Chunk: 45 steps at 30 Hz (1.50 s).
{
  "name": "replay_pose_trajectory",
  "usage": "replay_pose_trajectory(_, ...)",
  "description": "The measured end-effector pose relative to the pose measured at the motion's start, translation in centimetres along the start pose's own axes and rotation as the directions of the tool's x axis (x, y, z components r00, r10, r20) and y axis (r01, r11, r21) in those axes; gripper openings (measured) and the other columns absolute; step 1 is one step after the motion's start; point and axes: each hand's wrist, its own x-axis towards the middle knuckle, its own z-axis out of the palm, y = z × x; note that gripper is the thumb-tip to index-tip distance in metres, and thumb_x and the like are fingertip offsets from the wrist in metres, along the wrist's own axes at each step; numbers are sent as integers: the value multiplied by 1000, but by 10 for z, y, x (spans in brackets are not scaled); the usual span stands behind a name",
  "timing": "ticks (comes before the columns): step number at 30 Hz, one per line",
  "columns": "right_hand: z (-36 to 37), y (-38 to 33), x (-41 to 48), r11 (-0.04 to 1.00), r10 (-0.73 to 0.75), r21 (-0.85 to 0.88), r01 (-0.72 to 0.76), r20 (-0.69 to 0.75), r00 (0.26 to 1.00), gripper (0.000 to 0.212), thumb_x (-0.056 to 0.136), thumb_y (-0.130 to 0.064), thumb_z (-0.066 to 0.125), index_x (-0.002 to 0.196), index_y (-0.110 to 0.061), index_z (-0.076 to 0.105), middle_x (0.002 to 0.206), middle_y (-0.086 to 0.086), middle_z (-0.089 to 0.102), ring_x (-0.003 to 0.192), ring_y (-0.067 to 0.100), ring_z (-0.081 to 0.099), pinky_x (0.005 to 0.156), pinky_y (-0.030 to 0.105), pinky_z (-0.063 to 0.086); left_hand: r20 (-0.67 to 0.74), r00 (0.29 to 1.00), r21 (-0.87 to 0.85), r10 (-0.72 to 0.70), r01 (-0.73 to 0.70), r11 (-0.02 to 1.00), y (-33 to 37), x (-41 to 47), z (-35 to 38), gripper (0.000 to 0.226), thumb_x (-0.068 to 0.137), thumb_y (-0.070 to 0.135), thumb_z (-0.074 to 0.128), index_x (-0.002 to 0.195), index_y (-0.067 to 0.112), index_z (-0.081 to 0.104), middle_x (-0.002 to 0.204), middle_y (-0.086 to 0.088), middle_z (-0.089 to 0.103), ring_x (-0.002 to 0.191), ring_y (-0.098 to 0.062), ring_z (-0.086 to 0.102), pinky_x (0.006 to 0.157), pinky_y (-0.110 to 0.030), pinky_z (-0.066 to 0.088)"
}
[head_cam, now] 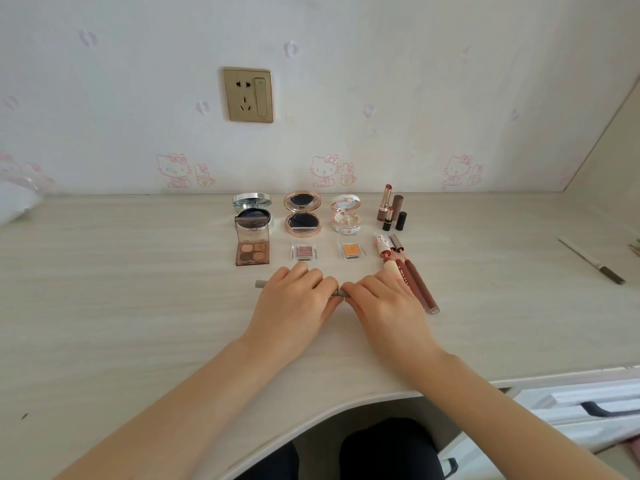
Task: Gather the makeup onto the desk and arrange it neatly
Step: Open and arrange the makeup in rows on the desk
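Note:
Both my hands meet over a thin grey makeup pencil (260,284) lying crosswise on the pale desk (121,289). My left hand (298,292) grips its left part, whose end sticks out past the knuckles. My right hand (381,299) pinches its right part; a short grey stretch shows between the hands. Behind them stand three open compacts: silver (251,211), rose-gold (303,213) and white (346,213). A four-colour eyeshadow palette (252,249), a pink single shadow (304,252) and an orange one (351,250) lie in front. Lipsticks (391,207) and lip-gloss tubes (415,275) sit at right.
Another long pencil (593,260) lies far right on the desk. A wall socket (248,94) is above the makeup. A translucent bag (17,199) sits at the far left edge. The desk's curved front edge runs below my forearms, with white drawers (588,407) at lower right.

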Motion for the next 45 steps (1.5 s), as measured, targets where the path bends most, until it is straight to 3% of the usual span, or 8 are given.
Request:
replay_pose_trajectory(3, 1, -1, -2, 1000, -19, 6, 19, 12, 1000, 13, 90, -13, 59, 100, -13, 68, 82, 0, 63, 77, 24, 56, 85, 46, 49, -9, 1000, 53, -1, 2, 999, 0, -2, 2, 39, 100, 40, 35, 80, 20, 62, 59, 4, 48, 60, -19, 49, 53, -32, 38)
replay_pose_trajectory(10, -4, -4, -2, 998, -23, 57, 23, 2, 1000, 19, 85, -6, 59, 101, -10, 69, 86, 4, 62, 77, 22, 54, 68, 35, 48, 88, 996, 47, 2, -6, 999, -4, -1, -4, 32, 97, 44, 33, 88, 25, 58, 52, 4, 43, 47, -20, 47, 47, -27, 24)
replay_pose_trajectory(17, -5, -3, -3, 990, 59, 129, -59, 10, 998, 20, 82, -4, 71, 100, -10, 71, 88, 4, 64, 76, 22, 56, 62, 33, 50, 189, 982, 20, -2, -2, 1000, -5, -3, -3, 37, 88, 51, 42, 100, 18, 54, 73, 4, 59, 71, -21, 55, 58, -35, 45)
replay_pose_trajectory(26, -3, -2, -5, 973, 187, 138, -184, -7, 982, 25, 84, 0, 66, 107, -8, 70, 90, 3, 63, 82, 25, 58, 60, 36, 53, 124, 988, -70, -88, 97, 993, -8, -6, -9, 20, 87, 19, 35, 83, 12, 53, 67, 2, 52, 68, -21, 47, 59, -37, 45)
replay_pose_trajectory(30, -5, -2, -4, 957, 261, 141, -255, -24, 965, 23, 85, -1, 64, 107, -8, 70, 93, 1, 65, 87, 22, 61, 67, 35, 55, 129, 982, -85, -135, 146, 986, -12, -7, -9, 23, 84, 15, 34, 89, 11, 56, 74, 1, 57, 73, -22, 49, 65, -39, 48)
replay_pose_trajectory(35, -10, -4, -2, 923, 342, 203, -326, -47, 939, 19, 87, -9, 66, 105, -11, 70, 86, -1, 69, 82, 19, 60, 70, 34, 55, 106, 977, -204, -186, 204, 957, -16, -5, -10, 19, 85, 1, 57, 102, 10, 61, 87, -2, 58, 81, -24, 52, 71, -39, 48)
replay_pose_trajectory(40, -21, -4, 0, 806, 471, 335, -488, 134, 872, 25, 90, -23, 63, 115, -24, 64, 94, -5, 62, 84, 4, 57, 66, 13, 44, 42, 942, -447, -334, 316, 837, -16, 6, -20, 25, 87, 3, 62, 109, 14, 65, 91, 4, 59, 75, -10, 53, 70, -23, 44)
replay_pose_trajectory(45, -30, 4, 6, 698, 533, 426, -576, 227, 815, 16, 89, -28, 64, 105, -28, 67, 88, -11, 67, 85, 0, 62, 73, 16, 49, 180, 866, -626, -467, 467, 625, -3, 15, -26, 23, 84, 9, 69, 102, 23, 67, 81, 12, 65, 66, -11, 64, 68, -28, 54)
